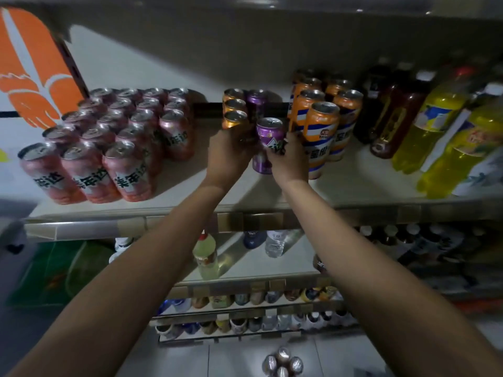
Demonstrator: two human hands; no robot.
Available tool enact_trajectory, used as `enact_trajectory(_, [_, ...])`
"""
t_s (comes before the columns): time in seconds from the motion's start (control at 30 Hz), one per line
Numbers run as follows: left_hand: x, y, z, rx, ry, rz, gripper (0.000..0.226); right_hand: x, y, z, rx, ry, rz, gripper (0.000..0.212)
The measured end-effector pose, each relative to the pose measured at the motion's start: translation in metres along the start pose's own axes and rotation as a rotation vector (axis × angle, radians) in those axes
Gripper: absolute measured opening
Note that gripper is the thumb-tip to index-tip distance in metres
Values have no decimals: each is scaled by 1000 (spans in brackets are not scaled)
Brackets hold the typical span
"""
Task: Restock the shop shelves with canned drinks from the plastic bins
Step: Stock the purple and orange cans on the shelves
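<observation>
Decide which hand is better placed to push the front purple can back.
Right: the right hand grips the purple can; the left hand is beside it, at the small orange cans.

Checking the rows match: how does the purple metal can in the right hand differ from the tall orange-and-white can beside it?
The purple metal can is shorter than the tall orange-and-white can. The right hand grips the purple can; the orange-and-white can stands in a row of its kind. Both are upright with silver tops.
</observation>
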State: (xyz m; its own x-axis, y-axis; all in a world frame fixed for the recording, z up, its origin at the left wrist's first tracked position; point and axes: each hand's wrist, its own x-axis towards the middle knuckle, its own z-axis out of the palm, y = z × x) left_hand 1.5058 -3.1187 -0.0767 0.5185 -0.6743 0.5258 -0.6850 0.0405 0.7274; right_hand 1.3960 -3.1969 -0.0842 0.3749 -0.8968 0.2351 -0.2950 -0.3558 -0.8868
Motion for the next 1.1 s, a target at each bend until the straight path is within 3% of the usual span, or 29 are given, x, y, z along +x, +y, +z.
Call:
enact_trajectory(0.17, [24,7,-9,367,113,273,7,8,7,21,-7,108,-57,33])
enact_trajectory(0.23, [41,13,-16,514,162,373,14,15,8,27,-23,120,-35,38])
enact_trajectory(0.33, [69,18,-20,626,76,462,24,30,8,34,-37,117,23,45])
enact_trajectory(0.5, [110,0,-4,812,-150,431,29,59,4,45,-40,95,68,47])
enact_trajectory(0.67, [134,-20,8,898,-166,372,31,84,3,53,2,61,88,46])
enact_trajectory(0.87, [147,-17,14,969,-254,329,72,100,5,59,42,44,95,49])
enact_trajectory(1.1, [153,-19,12,994,-317,313,37,101,0,60,154,46,100,46])
